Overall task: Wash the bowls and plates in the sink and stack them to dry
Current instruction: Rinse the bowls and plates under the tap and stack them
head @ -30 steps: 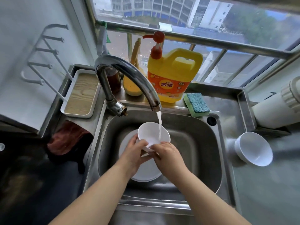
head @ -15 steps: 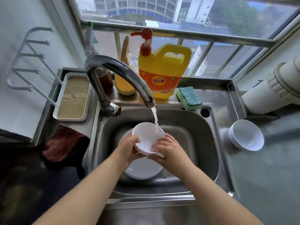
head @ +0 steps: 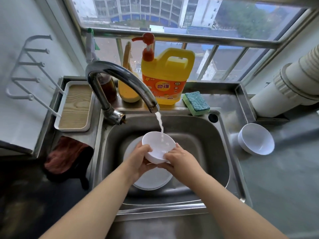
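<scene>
bowl in hand: you hold a white bowl [head: 158,147] under the tap [head: 120,81], just above the plate [head: 151,180] lying in the sink [head: 222,152].
change: a second ago the stream struck near the bowl's far rim; now it falls well inside, and water pools in the bowl's bottom.
left hand: your left hand [head: 139,161] cups the bowl's near left side, thumb curled over the rim and fingers wrapped beneath.
right hand: your right hand [head: 179,159] clamps the near right side, fingers curled against the wall; whether the thumb is inside the bowl, you cannot tell from here.
meaning: this reads as a rinse well under way; the bowl looks close to ready for draining.
washed so far: a second white bowl [head: 255,141] lies tipped on its side on the counter, right of the sink, well apart from your hands.
left to do: the plate under the bowl looks unwashed, so the job seems roughly mid-course.
nearby: the yellow detergent jug [head: 165,78] and the sponge [head: 196,102] stand behind the sink, untouched.
</scene>
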A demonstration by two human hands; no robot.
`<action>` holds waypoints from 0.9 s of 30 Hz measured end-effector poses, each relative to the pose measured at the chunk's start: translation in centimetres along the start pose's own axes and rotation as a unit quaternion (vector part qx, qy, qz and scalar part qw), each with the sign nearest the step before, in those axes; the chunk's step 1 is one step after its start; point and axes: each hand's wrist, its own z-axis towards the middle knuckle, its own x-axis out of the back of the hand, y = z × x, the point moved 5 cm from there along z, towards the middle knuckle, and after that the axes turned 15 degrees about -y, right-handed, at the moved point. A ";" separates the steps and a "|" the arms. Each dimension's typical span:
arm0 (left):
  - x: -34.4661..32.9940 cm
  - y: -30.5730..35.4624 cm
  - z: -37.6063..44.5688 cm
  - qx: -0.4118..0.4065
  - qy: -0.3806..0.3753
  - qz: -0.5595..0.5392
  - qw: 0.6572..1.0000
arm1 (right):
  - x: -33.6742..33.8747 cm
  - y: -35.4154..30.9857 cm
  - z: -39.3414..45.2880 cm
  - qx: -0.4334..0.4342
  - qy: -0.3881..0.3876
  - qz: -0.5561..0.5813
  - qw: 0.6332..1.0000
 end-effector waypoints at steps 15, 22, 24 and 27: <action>-1.1 -1.4 0.5 -0.028 0.070 0.003 0.997 | -0.6 -1.2 -0.2 0.007 0.017 0.060 0.998; -0.3 -0.4 0.1 0.012 0.007 0.003 1.000 | 0.3 0.1 -1.5 0.035 0.073 0.024 0.996; -1.0 -1.3 0.6 -0.016 0.033 -0.021 0.999 | 0.1 -0.6 -0.8 -0.007 0.077 0.078 0.994; -0.5 -1.3 0.3 -0.008 0.048 0.005 0.999 | -0.3 -0.1 -1.1 -0.007 0.067 0.092 0.993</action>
